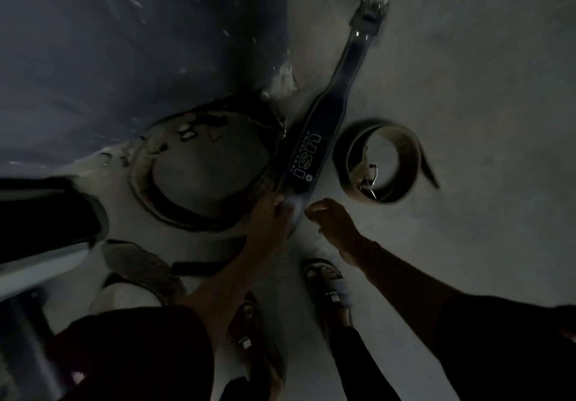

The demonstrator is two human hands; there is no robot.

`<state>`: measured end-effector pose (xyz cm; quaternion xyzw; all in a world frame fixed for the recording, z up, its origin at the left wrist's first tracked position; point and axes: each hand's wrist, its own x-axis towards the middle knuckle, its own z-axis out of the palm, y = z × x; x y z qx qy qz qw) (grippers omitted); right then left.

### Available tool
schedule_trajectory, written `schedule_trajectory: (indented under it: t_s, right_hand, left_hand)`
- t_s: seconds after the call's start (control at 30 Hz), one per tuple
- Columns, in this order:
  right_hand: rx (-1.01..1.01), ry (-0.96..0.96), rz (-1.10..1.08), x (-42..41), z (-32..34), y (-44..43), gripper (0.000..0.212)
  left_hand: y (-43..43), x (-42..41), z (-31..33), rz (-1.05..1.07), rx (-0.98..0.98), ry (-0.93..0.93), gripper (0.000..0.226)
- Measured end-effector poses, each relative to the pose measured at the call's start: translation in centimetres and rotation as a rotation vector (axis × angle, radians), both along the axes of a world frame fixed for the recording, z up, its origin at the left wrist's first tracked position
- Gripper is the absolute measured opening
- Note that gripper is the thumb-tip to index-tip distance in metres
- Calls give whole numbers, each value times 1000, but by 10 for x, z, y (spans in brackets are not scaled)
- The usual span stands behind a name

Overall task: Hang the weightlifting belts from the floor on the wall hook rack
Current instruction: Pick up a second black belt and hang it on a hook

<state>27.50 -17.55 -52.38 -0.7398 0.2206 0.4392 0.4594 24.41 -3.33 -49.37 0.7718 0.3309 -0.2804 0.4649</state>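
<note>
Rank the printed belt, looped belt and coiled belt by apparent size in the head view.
1-2, too close to rank: printed belt (longer) and looped belt (wider).
3: coiled belt, smallest.

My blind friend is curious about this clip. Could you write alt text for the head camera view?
Seen from above in dim light, a person's left hand grips the near end of a long dark belt lying on the pale floor, the curled right hand empty beside it. A coiled belt lies right, a looped belt left.
</note>
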Motion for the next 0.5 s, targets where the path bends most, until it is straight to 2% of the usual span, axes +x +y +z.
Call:
schedule_trajectory:
  t_s: [0.07,0.1,0.17,0.23,0.3,0.4,0.43,0.5]
  right_hand:
    - [-7,-40,-50,13,-59,1,17]
    - [-3,-58,-84,17,-81,2,15]
    - [27,-70,-163,25,-116,7,16]
    - [105,-54,-294,31,-146,11,11]
    - [189,-15,-449,34,-173,15,37]
    - [188,16,-553,38,-179,20,57]
    - [212,24,-560,39,-180,20,60]
    - [218,31,-564,40,-178,18,51]
  left_hand:
    - [0,-1,-71,10,26,-38,94]
    - [1,-2,-93,-2,24,-34,106]
    - [-1,-2,-119,-47,30,17,102]
    - [-2,1,-142,-66,67,21,113]
    - [-5,3,-166,-27,66,12,125]
    - [-3,1,-195,43,40,21,122]
    - [-2,0,-202,66,47,28,120]
    - [1,1,-200,106,57,38,114]
